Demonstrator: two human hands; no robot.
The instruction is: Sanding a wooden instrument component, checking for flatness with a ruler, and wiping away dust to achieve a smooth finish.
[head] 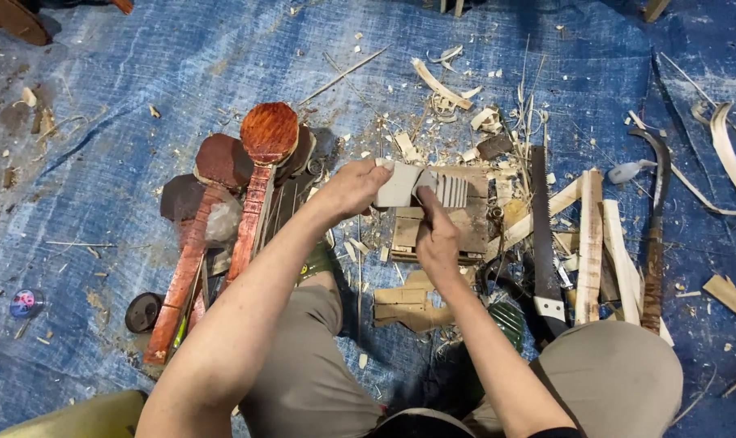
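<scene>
My left hand [353,186] grips the left end of a pale carved wooden piece [447,191] with cut teeth like a comb, held level above the floor. My right hand [435,237] comes up from below, its fingers pinching the piece at the middle. Under both hands lies a flat wooden block [404,231] among pale shavings. My knees in grey-brown shorts frame the bottom of the view.
Reddish-brown long-handled wooden ladles [254,182] lie to the left on the blue tarp [124,89]. A dark saw blade [541,235] and a curved machete [654,243] lie to the right beside pale wood slats [589,243]. Cardboard cut-outs [408,304] sit between my legs.
</scene>
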